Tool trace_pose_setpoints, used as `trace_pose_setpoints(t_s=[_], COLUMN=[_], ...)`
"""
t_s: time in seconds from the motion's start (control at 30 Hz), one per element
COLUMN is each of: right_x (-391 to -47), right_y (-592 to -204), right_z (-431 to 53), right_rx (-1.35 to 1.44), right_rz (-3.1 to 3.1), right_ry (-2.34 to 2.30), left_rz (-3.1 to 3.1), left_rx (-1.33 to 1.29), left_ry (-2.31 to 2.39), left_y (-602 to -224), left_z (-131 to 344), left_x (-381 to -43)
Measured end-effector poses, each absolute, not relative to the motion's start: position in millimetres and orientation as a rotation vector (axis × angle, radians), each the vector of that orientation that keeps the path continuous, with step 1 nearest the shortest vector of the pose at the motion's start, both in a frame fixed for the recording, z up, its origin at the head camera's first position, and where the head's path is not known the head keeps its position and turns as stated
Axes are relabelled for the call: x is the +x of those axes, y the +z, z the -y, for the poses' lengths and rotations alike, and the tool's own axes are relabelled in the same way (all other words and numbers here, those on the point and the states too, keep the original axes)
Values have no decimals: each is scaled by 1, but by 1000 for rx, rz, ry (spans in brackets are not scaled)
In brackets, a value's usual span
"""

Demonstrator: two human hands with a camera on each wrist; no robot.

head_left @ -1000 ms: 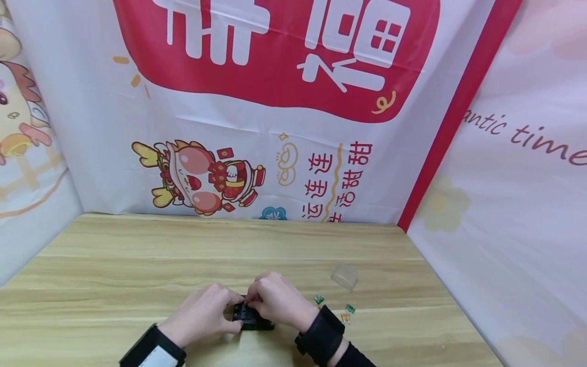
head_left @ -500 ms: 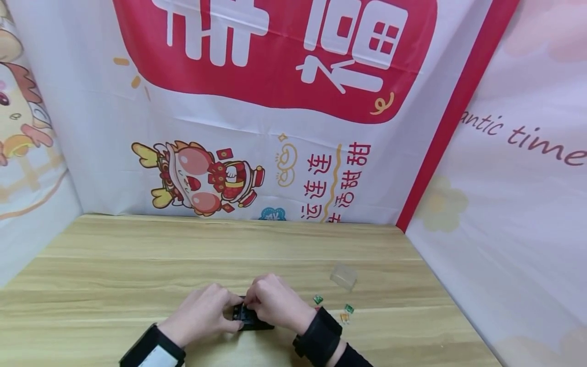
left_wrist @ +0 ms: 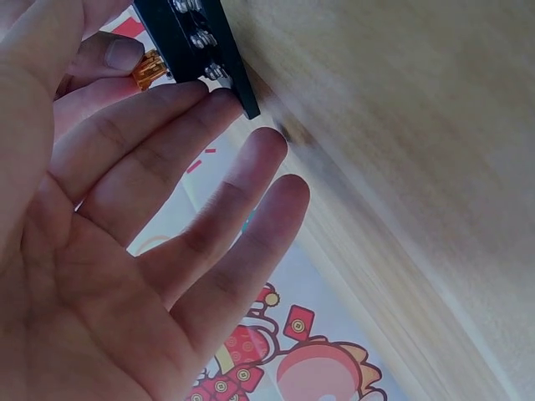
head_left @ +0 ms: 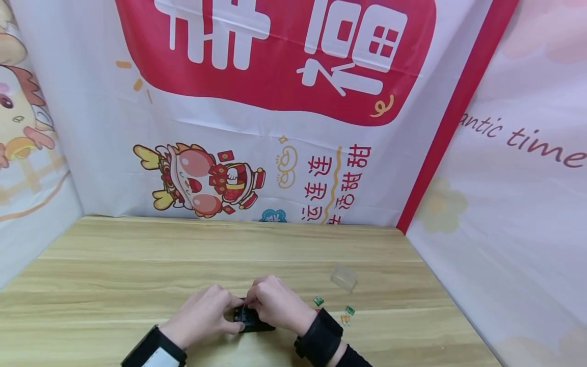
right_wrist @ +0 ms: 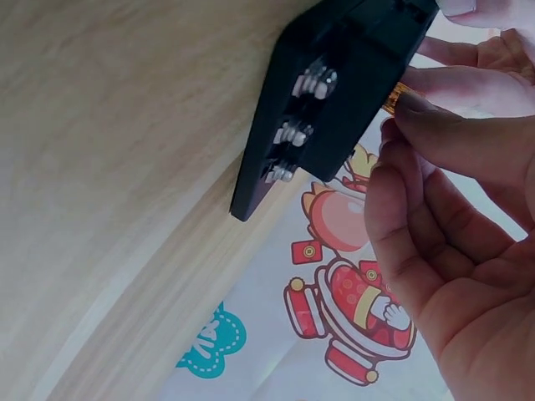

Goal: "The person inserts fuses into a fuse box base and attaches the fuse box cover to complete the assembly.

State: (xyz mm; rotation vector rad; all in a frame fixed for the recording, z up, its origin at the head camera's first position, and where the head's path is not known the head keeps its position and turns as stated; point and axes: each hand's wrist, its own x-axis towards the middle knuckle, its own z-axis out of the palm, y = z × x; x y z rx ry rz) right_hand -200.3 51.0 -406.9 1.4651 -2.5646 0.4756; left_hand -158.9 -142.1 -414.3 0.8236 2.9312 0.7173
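A black fuse box [head_left: 257, 323] with metal screw terminals along its side sits on the table. My left hand [head_left: 204, 313] holds it at the left end, thumb at the near edge and fingers at the far edge. From above, my right hand [head_left: 277, 303] pinches a translucent orange blade fuse [right_wrist: 395, 98] between thumb and curled fingers. That fuse is right against the top face of the box, and the fingers hide much of it. In the left wrist view, the last two left fingers [left_wrist: 272, 200] extend free of the box.
Right of the hands lie two green blade fuses [head_left: 318, 301] and another orange fuse [head_left: 345, 319]. A bit of red shows beside the right wrist. Farther back is a clear plastic cover [head_left: 344, 278] on the wooden table [head_left: 137, 265]. Printed cloth [head_left: 257, 122] hangs behind.
Both hands keep their places at the fuse box, with only slight finger movement. The head view has shifted a little.
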Motion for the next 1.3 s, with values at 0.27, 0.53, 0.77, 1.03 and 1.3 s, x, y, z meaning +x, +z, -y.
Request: trace_pose_setpoints(t_s=[0.27,0.53,0.77,1.03,1.3], right_x=[-200,-202,-200,-199,-199], right_y=[-409,-412,-411,-413,-413], right_z=[-51,-51,-50,-50,-48], right_rx=[1457,1469,1486,1459,1477], right_rz=[2544,2515,2481,2467,2438], right_ry=[449,442,359,354,303], left_rz=[-2914,-2930,-2920,-2918,-2908], left_rx=[824,836,833,845,867], left_ry=[745,731,731,744,755], left_y=[-414,-415,-417,-417,-416], left_z=[141,141,142,141,142], left_x=[-158,-158,-160,-160,-159])
